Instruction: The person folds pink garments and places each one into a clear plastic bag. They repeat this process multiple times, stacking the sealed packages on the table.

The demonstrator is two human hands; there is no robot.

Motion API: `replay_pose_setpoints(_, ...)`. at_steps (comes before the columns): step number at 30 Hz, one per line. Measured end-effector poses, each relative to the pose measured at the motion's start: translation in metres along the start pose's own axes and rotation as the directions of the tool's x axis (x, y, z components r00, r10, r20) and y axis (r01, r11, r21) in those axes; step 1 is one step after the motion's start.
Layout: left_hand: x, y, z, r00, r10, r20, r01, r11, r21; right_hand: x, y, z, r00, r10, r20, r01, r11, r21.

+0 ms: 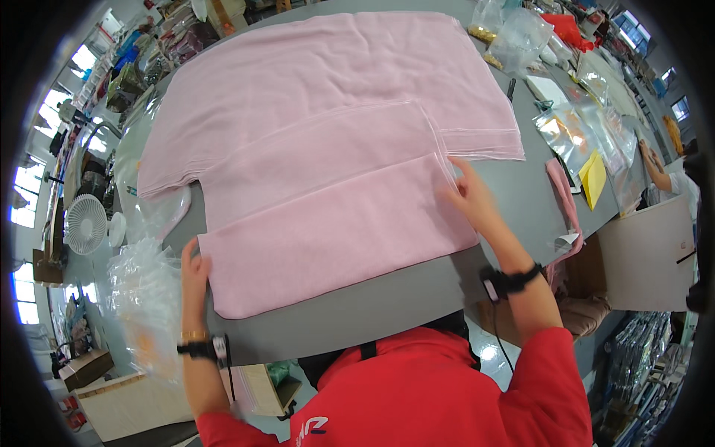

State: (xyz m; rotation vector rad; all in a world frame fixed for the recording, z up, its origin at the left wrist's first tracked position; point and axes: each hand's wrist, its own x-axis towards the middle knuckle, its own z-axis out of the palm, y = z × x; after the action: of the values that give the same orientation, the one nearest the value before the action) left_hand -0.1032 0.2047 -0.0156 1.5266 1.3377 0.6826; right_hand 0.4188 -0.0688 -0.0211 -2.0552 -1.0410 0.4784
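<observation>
A pink cloth (335, 234) lies in front of me with its near part folded over in a wide band. At the left end of that band, my left hand (195, 268) touches the edge with bent fingers. My right hand (469, 193) is at the band's upper right corner, thumb and fingers near the hemmed edge; whether it pinches the fabric is unclear. Beneath and beyond spreads a larger layer of pink cloth (313, 72), slightly wrinkled. Both wrists wear black straps with small devices and cables.
The grey table (313, 324) carries clear plastic bags (145, 290) at the left and plastic packets (570, 131) at the right. A yellow paper (593, 177) and a pink strip (564, 195) lie near the right edge. A white fan (86, 223) stands left. Another person's hand (651, 159) is far right.
</observation>
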Motion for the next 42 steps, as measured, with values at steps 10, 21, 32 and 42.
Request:
replay_pose_setpoints(10,-0.159,-0.023,-0.056,0.829,0.492,0.265,-0.551,0.646,0.528,-0.15,-0.004,-0.054,0.924,-0.378,0.066,0.378,0.87,-0.317)
replay_pose_setpoints(21,0.061,-0.005,-0.008,0.998,0.054,0.015,-0.055,0.92,0.387,0.07,-0.02,0.008,0.97,-0.165,-0.176,0.105,0.946,-0.306)
replay_pose_setpoints(32,-0.064,0.012,0.08,0.74,0.458,0.493,-0.667,0.405,0.625,-0.007,0.017,-0.007,0.989,0.141,-0.037,-0.143,0.987,-0.072)
replay_pose_setpoints(42,-0.093,0.024,0.084,0.942,-0.14,0.304,0.271,0.851,-0.449,-0.038,-0.157,0.082,0.942,-0.108,0.317,0.01,0.956,0.294)
